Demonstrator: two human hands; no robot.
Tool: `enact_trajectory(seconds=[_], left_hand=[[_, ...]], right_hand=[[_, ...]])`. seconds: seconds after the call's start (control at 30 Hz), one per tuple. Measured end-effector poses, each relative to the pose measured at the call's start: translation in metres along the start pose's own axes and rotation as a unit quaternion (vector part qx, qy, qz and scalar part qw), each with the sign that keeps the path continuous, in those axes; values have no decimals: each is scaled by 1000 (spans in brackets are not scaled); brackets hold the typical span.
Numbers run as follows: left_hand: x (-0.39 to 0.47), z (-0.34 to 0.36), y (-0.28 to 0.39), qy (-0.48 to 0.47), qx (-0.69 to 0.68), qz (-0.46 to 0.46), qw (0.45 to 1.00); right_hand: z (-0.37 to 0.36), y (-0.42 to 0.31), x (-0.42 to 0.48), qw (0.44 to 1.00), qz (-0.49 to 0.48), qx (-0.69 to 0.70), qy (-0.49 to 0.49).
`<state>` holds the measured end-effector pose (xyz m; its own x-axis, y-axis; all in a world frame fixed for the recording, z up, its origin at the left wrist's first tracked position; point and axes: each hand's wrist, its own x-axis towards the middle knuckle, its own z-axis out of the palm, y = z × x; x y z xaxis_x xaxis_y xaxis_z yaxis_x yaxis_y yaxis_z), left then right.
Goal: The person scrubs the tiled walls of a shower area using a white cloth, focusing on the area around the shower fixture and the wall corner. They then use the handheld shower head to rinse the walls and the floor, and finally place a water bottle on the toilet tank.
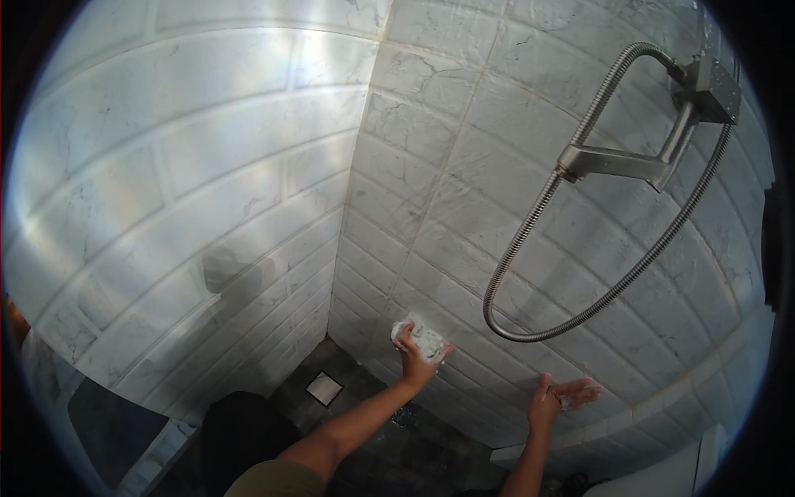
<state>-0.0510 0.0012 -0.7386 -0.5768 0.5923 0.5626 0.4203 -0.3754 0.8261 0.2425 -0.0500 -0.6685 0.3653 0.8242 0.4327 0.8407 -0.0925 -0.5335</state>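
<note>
My left hand (417, 363) grips a white, foam-covered scrubbing pad (428, 338) and presses it against the lower part of the marbled tile wall (459, 261). Suds hide whether the pad is a sponge or a cloth. To the right, my right hand (562, 394) has its fingers apart at the same wall, with a little foam on it and nothing held. Whether its palm bears on the tile cannot be told.
A metal shower hose (522, 248) loops down above my right hand from a wall bracket (615, 163) and square shower head (714, 90). A square drain cover (324, 389) is set in the dark floor (372, 460). A tiled ledge (596, 428) runs along the lower right.
</note>
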Motion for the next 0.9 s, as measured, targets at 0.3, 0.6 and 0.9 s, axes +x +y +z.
enact_trajectory(seconds=[0.3,0.6,0.9], left_hand=[[30,-22,-4,9,-83,-43,996],[36,-47,23,-16,-235,-136,962],[43,-64,63,-403,-409,-196,795]], right_hand=[[-11,-29,-4,999,-22,-39,21],[-18,-57,-11,975,-93,-84,181],[-19,-165,-62,951,-181,203,147]])
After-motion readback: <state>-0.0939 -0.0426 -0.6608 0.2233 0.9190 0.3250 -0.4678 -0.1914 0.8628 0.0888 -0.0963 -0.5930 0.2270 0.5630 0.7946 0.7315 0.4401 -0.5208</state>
